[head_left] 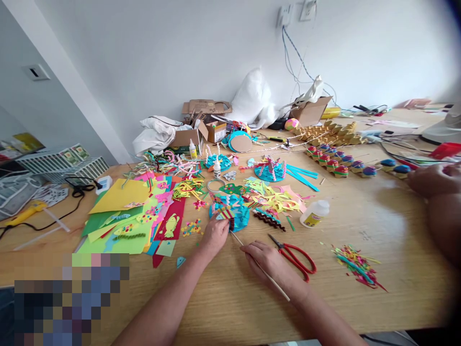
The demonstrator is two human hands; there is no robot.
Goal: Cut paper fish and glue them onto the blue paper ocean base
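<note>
A thin wooden stick (272,280) slants across my right hand (264,258), pinched between its fingers. Its far tip reaches the near edge of a blue round paper craft (242,217). My left hand (215,236) is closed at the left side of that craft, its fingers on a striped paper fish (224,213); the fingertips are partly hidden. Right of the craft lie dark brown and blue twisted pipe cleaners (268,218). Red-handled scissors (297,257) rest partly open beside my right hand. A white glue bottle (315,215) leans beyond them.
Coloured paper sheets (118,216) spread at left. Paper strips (277,197) and another blue craft (270,170) lie farther back. Paper scraps (356,266) and painted egg-carton cups (338,163) are at right. Another person's arm (437,192) reaches in there. Cardboard boxes (187,137) line the wall.
</note>
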